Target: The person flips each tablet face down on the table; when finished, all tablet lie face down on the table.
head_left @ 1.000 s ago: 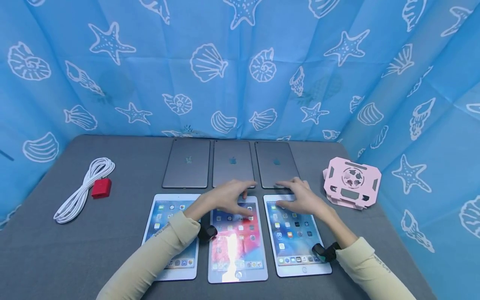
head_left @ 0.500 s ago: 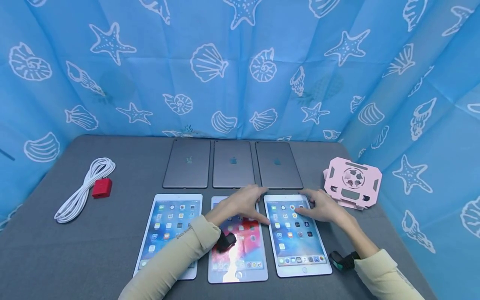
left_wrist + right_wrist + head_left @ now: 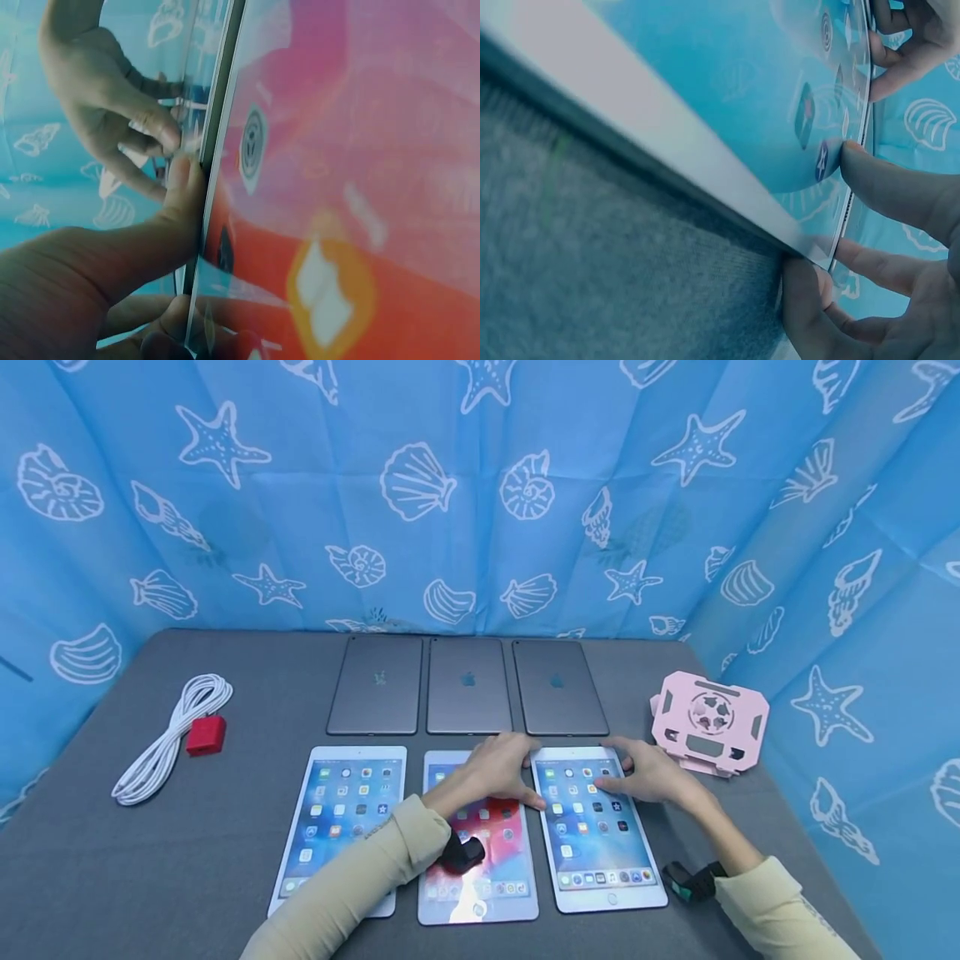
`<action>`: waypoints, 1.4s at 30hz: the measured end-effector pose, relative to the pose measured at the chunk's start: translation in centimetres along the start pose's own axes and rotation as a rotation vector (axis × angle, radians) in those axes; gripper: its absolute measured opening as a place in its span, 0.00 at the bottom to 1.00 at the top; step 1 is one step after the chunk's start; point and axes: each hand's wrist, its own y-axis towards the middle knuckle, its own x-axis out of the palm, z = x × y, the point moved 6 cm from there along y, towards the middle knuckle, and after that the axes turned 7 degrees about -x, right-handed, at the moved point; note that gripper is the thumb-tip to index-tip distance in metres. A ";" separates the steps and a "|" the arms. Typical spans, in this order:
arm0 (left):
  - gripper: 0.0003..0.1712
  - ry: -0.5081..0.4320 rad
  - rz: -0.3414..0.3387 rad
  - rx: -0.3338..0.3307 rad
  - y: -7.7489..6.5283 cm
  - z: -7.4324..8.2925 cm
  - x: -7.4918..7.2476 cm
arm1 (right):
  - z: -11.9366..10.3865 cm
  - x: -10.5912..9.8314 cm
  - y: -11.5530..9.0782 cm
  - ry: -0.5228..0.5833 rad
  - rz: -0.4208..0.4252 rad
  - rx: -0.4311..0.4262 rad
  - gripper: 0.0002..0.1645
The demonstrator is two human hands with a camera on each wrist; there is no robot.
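Observation:
A white tablet (image 3: 600, 860) with a lit blue home screen lies on the grey table, rightmost in the near row. At its upper left corner is my left hand (image 3: 498, 768), with the thumb at the left edge and the fingers at the top. My right hand (image 3: 648, 772) holds the opposite corner: in the right wrist view its thumb (image 3: 892, 184) lies over the screen's edge and the other fingers bend around the corner. Under my left wrist is the middle white tablet (image 3: 480, 860), its screen red and pink, its upper part partly covered.
Another white tablet (image 3: 348, 785) lies at the left, partly under my left sleeve. Three dark grey tablets, the left one (image 3: 375, 693) among them, lie face down behind. A coiled white cable (image 3: 168, 747) and a red block (image 3: 206, 736) are far left; a pink stand (image 3: 708, 722) is right.
Both hands have shifted to the right, my left one from over the middle tablet to the right tablet's left corner, my right one off the screen to its right corner. Little moves in the last half second.

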 end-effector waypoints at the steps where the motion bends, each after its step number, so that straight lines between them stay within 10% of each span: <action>1: 0.32 -0.005 0.003 -0.008 0.0 0.0 0.0 | 0.0 0.0 0.0 0.006 -0.001 0.004 0.48; 22: 0.34 -0.053 0.040 -0.084 0.1 0.1 0.0 | 1.2 -1.1 0.1 0.198 -0.038 -0.005 0.48; 42: 0.52 -0.098 0.065 -0.090 -0.3 0.4 -0.1 | -1.0 -4.0 -1.1 0.509 -0.118 -0.188 0.50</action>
